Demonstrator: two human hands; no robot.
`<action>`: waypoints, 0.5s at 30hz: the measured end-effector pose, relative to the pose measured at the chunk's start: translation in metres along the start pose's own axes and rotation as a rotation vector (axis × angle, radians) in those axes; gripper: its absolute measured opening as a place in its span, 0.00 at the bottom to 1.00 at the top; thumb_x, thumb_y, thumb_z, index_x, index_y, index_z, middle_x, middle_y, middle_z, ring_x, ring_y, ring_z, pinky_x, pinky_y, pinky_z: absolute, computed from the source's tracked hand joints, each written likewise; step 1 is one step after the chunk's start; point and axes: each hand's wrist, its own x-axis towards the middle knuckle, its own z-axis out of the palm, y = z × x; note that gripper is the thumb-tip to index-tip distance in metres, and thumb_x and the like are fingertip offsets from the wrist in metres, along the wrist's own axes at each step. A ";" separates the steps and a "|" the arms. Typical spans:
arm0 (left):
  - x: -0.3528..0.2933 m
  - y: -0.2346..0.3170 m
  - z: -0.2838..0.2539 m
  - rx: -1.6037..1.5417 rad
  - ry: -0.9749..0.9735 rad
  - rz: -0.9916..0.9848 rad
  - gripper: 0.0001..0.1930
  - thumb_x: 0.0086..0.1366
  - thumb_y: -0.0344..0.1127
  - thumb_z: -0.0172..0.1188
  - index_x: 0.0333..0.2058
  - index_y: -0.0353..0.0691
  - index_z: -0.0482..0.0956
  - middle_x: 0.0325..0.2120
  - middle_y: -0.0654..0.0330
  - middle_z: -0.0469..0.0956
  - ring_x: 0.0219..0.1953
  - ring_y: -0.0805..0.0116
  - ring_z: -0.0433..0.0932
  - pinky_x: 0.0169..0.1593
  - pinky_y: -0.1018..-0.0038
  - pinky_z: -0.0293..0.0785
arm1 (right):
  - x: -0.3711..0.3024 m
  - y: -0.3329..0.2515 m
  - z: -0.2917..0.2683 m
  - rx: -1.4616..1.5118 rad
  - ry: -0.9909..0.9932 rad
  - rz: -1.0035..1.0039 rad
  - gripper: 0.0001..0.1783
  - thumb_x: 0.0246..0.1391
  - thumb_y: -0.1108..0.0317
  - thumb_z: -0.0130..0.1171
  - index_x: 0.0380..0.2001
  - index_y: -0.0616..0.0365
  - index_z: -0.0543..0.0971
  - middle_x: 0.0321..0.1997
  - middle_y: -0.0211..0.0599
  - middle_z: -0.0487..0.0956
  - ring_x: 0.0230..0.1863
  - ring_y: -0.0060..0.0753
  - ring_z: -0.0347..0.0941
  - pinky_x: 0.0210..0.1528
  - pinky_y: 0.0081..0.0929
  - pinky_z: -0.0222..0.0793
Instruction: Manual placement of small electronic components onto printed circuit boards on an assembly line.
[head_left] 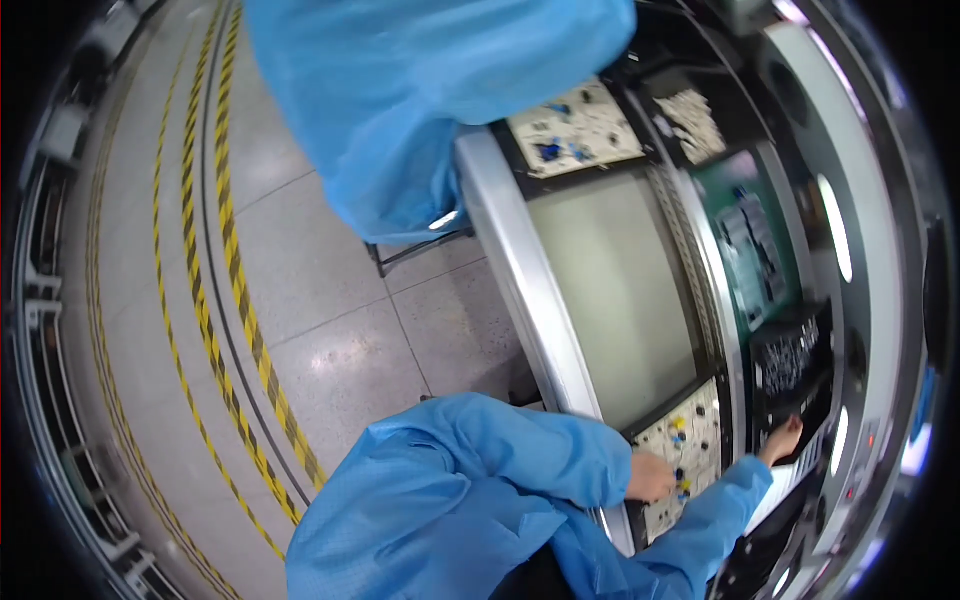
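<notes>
Blue gown (pixel 430 500) up close, fingertips hard to make out

The wearer's gown fills the lower middle, cut off by the bottom edge; its folds hide part of the floor and the near end of the silver rail (pixel 530 290). From the left sleeve, the left hand (pixel 652 477) reaches over a cream circuit board (pixel 690 430) in a dark frame, beside black and yellow components. The fingers are bent and partly covered by the hand itself; whether they grip a part or only touch the board cannot be told. The board lies at the lower right of the line, its near corner covered by the hands and sleeves.

The right hand (pixel 783 440) is beyond the board, at the near side of a black bin (pixel 790 360) of small dark parts. Its fingers are curled together, but blur and small size leave it unclear whether anything is pinched between them. White sheets (pixel 785 492) show just below that hand, partly covered by the sleeve.

Farther up, a green tray (pixel 750 240) holds blurred grey pieces. A second circuit board (pixel 575 130) is partly covered by a co-worker in blue (pixel 430 90), who is cut off by the top edge.
</notes>
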 end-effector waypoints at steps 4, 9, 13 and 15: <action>0.003 -0.001 -0.029 -0.061 -0.138 0.018 0.05 0.44 0.35 0.55 0.22 0.44 0.71 0.25 0.62 0.69 0.30 0.64 0.71 0.32 0.70 0.68 | -0.011 0.012 -0.006 0.638 0.118 0.246 0.11 0.52 0.71 0.51 0.39 0.61 0.74 0.34 0.39 0.77 0.34 0.29 0.75 0.37 0.20 0.71; 0.006 -0.006 -0.057 -0.076 -0.273 -0.005 0.07 0.45 0.33 0.58 0.26 0.43 0.74 0.29 0.62 0.72 0.34 0.63 0.72 0.35 0.70 0.69 | -0.073 -0.044 -0.087 0.857 -0.006 0.154 0.14 0.49 0.76 0.54 0.41 0.65 0.73 0.39 0.40 0.75 0.41 0.29 0.72 0.48 0.21 0.67; 0.024 -0.004 -0.075 -0.203 -0.272 0.034 0.10 0.45 0.29 0.60 0.31 0.41 0.77 0.29 0.60 0.74 0.33 0.62 0.74 0.35 0.69 0.71 | -0.135 -0.060 -0.162 0.683 0.050 0.242 0.10 0.47 0.76 0.58 0.36 0.64 0.75 0.36 0.35 0.76 0.39 0.24 0.72 0.44 0.17 0.65; 0.024 0.000 -0.082 -0.226 -0.288 -0.139 0.12 0.46 0.26 0.61 0.33 0.41 0.77 0.29 0.59 0.75 0.32 0.60 0.74 0.37 0.69 0.72 | -0.160 -0.078 -0.188 0.837 0.029 0.284 0.12 0.48 0.79 0.55 0.39 0.66 0.72 0.37 0.38 0.76 0.39 0.23 0.73 0.44 0.17 0.66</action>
